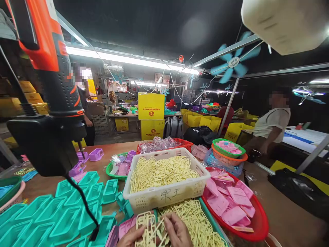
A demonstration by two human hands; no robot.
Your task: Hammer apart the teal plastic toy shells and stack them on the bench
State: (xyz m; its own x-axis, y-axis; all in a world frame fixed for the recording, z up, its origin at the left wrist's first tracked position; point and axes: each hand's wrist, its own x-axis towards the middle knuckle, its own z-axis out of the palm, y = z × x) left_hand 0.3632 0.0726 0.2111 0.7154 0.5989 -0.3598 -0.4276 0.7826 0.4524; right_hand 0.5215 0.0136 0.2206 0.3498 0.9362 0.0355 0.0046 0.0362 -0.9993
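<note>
At the bottom centre my left hand (132,237) is closed on a cream plastic frame piece (146,226) that stands up between its fingers and thumb. My right hand (178,230) pinches another thin cream plastic piece (159,228) just beside it; its exact shape is hard to make out. Behind and to the right of my hands lies a teal bin (205,206) heaped with similar cream parts (197,219). Beyond that, a white basket (144,203) with handwriting on its front is full of cream parts. Pink and purple trays (125,226) lie by my left hand.
Teal plastic trays (65,219) cover the table's left. A black and orange power screwdriver (60,82) hangs in the left foreground. A red bowl (262,219) of pink parts stands right. A red basket (183,144) of clear pieces sits behind. A person (271,120) is at the right.
</note>
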